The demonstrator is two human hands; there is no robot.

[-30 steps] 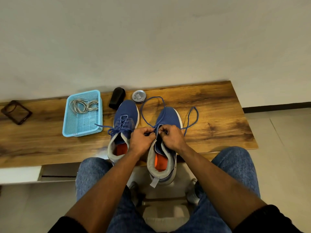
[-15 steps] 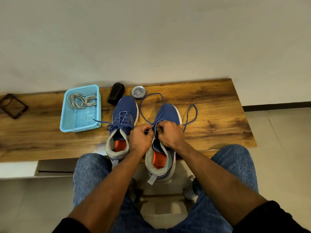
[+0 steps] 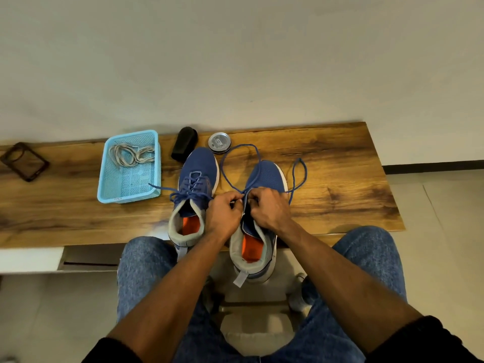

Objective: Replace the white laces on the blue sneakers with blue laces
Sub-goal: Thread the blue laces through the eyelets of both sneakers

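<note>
Two blue sneakers stand side by side on the wooden bench, toes away from me. The left sneaker is laced and tied with a blue lace. The right sneaker has a blue lace whose two loose ends loop out over the bench past its toe. My left hand and my right hand meet over its eyelets, fingers curled, each pinching the blue lace. My hands hide the eyelets. The white laces lie bundled in the light-blue basket.
A black brush-like block and a round silver tin sit behind the sneakers near the wall. A dark frame-shaped object lies at the bench's far left. My knees in blue jeans flank a stool below the bench's front edge.
The whole view has shifted slightly as my head moved. My hands stay on the right sneaker's lace, with only small finger movements.
</note>
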